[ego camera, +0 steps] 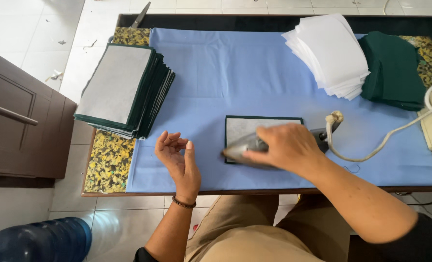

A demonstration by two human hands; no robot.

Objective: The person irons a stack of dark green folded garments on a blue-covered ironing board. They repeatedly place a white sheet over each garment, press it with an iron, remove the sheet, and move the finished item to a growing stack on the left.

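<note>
Ok so quick count: one iron (247, 148), one green piece w/ grey lining (255, 127) under it, and 3 stacks on the table (104, 165). Stack of green pieces w/ grey facing up (121, 92) sits at the left end, stack of white sheets (330, 51) top right, and a pile of dark green cloth (393, 70) just beside that, touching it. Can't count single sheets in any stack, too many.

Right hand (286, 145) is closed round the iron's handle, knuckles up, forearm coming in from the lower right, wrist pretty flat. Iron sits soleplate down on the lower half of the single piece, nose pointing left. That piece lies flat on the blue cover (216, 68), abt mid-table, near the front edge.

Left hand (179, 155) holds nothing: palm turned up and inward, fingers loosely curled, hovering over the blue cover just left of the piece, not touching it afaict. Dark bracelet (183, 203) on that wrist.

One cream cord (371, 145) loops from the iron's back off to the right, knotted near the iron. Blue water jug (36, 240) on the floor, bottom left.
</note>
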